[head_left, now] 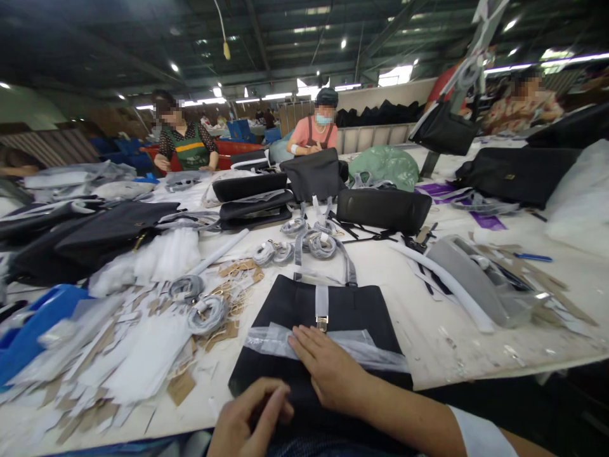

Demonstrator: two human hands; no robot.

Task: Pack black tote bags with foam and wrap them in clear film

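Note:
A black handbag (342, 298) lies on the table in front of me, its front flap facing up. A grey-wrapped strap runs down its middle to a gold clasp (322, 322). Clear plastic film (380, 351) stretches across the front. My right hand (330, 368) rests flat on the film and the bag just below the clasp, fingers stretched out. Near the bag's lower left corner is my left hand (254, 412), its fingers curled in with the thumb against them; nothing shows in it. Behind the bag stand its wrapped handles (351, 263).
Coiled wrapped straps (209, 314) and a pile of white paper and foam pieces (147, 355) lie left, near a blue bin (38, 324). More black bags (383, 211) stand behind. A grey curved piece (469, 279) lies right. Several people work across the table.

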